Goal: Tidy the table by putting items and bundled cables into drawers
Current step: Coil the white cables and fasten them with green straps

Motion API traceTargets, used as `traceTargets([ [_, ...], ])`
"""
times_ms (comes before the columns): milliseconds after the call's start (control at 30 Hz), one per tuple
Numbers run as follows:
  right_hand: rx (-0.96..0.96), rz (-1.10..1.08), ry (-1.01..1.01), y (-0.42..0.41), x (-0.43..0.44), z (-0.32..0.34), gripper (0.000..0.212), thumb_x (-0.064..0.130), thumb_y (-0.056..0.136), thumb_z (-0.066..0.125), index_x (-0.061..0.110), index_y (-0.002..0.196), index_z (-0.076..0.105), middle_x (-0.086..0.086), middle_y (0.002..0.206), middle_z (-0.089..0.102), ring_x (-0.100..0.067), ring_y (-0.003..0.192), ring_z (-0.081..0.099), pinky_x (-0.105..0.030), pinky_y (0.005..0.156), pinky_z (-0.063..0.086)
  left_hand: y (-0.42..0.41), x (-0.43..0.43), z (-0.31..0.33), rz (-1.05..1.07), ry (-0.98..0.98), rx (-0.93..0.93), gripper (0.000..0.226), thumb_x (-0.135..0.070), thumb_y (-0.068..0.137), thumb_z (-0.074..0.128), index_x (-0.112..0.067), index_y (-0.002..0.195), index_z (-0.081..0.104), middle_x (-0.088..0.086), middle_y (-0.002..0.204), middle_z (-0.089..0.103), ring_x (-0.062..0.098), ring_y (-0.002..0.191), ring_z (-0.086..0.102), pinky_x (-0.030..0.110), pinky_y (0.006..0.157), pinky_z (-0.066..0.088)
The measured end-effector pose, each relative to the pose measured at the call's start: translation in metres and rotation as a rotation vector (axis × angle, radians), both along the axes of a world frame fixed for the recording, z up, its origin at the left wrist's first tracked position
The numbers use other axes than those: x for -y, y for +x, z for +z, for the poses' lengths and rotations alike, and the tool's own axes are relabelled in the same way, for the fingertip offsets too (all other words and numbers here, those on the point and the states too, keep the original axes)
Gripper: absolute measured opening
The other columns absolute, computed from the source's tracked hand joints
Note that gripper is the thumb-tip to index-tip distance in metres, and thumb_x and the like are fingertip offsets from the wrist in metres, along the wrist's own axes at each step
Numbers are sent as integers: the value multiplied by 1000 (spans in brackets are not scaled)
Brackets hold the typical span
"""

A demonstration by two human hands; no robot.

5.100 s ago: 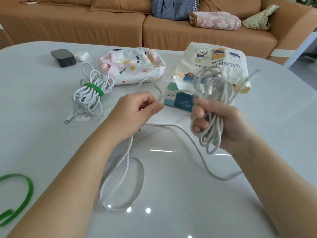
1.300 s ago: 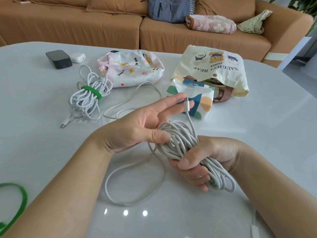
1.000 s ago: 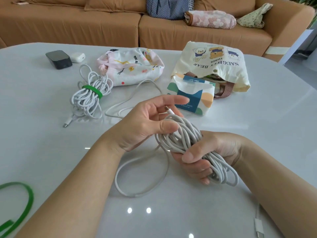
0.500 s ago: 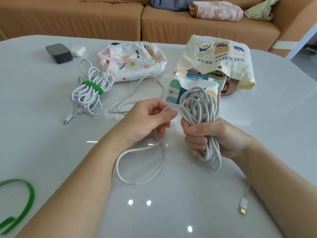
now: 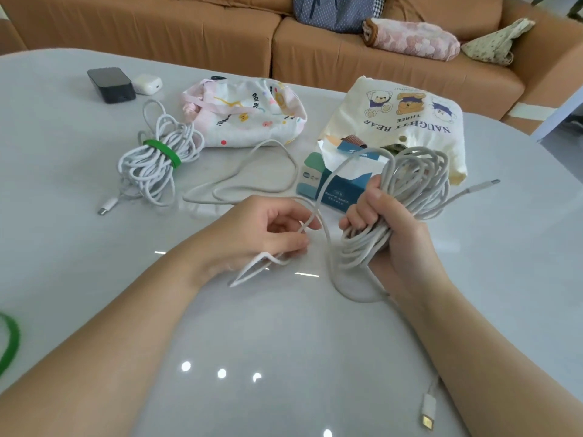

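Observation:
My right hand (image 5: 391,228) grips a thick coil of grey-white cable (image 5: 413,181), held upright above the table. My left hand (image 5: 262,238) pinches a loose strand of the same cable just left of the coil. More slack (image 5: 252,175) trails in loops over the table toward the back. One plug end (image 5: 428,411) lies near the front right, another (image 5: 485,184) sticks out right of the coil. A second white cable bundle (image 5: 154,165), tied with a green strap, lies at the left.
A green strap (image 5: 8,345) lies at the left edge. A pink pouch (image 5: 249,111), a cream bear tote (image 5: 407,115) and a tissue pack (image 5: 328,184) sit at the back. A black box (image 5: 110,85) and white earbud case (image 5: 146,84) are far left. A sofa stands behind.
My right hand has lifted and turned the coil upright from lying low near the table. My left hand has slid back along the loose strand, and the slack loop on the table has shrunk.

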State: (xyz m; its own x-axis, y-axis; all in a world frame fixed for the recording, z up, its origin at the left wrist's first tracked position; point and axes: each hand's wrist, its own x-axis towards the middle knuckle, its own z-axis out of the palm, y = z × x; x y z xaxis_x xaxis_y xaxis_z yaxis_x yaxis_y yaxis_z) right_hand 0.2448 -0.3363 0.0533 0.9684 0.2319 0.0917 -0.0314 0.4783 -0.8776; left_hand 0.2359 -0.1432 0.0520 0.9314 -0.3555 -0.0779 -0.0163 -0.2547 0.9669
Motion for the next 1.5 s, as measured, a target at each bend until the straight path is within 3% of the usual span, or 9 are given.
traceTargets([
  [233,-99,-16,-233,-10,-6,4,10,2,87,57,9,81,61,-9,66,50,-17,58,51,-30,62,49,0,2,-6,204,-125,70,7,-6,87,63,-3,87,69,3,67,68,10,41,47,16,43,38],
  [500,-81,-115,-404,-6,-18,5,7,-1,87,60,2,91,65,-3,60,56,-17,59,55,-26,59,53,4,6,-12,167,-21,154,19,-8,84,69,-19,69,69,-1,63,68,0,44,46,12,48,35],
  [767,-105,-101,-388,-6,-19,6,6,1,85,64,1,91,63,-5,61,56,-17,57,57,-26,53,49,3,13,-13,95,33,162,15,-14,83,72,-21,71,70,-2,65,71,10,62,62,27,64,50],
  [933,-168,-252,-69,-4,-8,11,11,8,91,55,6,81,57,-5,66,61,-17,66,62,-30,70,54,0,10,-2,81,-48,46,13,-18,84,70,-14,74,63,-1,49,58,14,38,42,18,40,34],
  [1033,-134,-117,234,-4,-1,19,21,12,90,46,10,70,50,1,61,52,-13,63,60,-35,83,55,1,6,1,73,-158,-24,13,-15,82,69,-11,72,62,-1,46,44,10,34,31,17,36,29],
  [1133,-196,60,353,-5,4,22,24,16,83,47,19,61,37,9,48,33,-6,44,37,-24,59,50,2,-4,4,-4,-224,-68,11,-18,69,77,-16,70,66,1,56,49,9,43,40,23,40,41],
  [1300,-364,416,308,2,10,19,54,12,75,65,26,80,13,8,49,34,-5,39,36,-19,42,36,5,-21,3,-72,-313,-100,14,-4,71,73,-18,69,70,-2,60,60,9,53,58,18,58,51],
  [1367,-394,502,209,0,10,18,49,12,75,66,22,76,19,5,53,40,-6,39,37,-19,41,34,4,-22,2,-96,-355,-91,16,-4,74,70,-19,69,70,-2,57,57,11,52,56,23,64,54],
  [1500,-397,475,19,-7,13,25,24,13,68,72,11,77,49,-5,81,59,-6,38,39,-19,40,37,2,-22,6,-9,-185,45,16,-17,66,82,-21,63,66,-7,46,39,9,40,31,18,42,36],
])
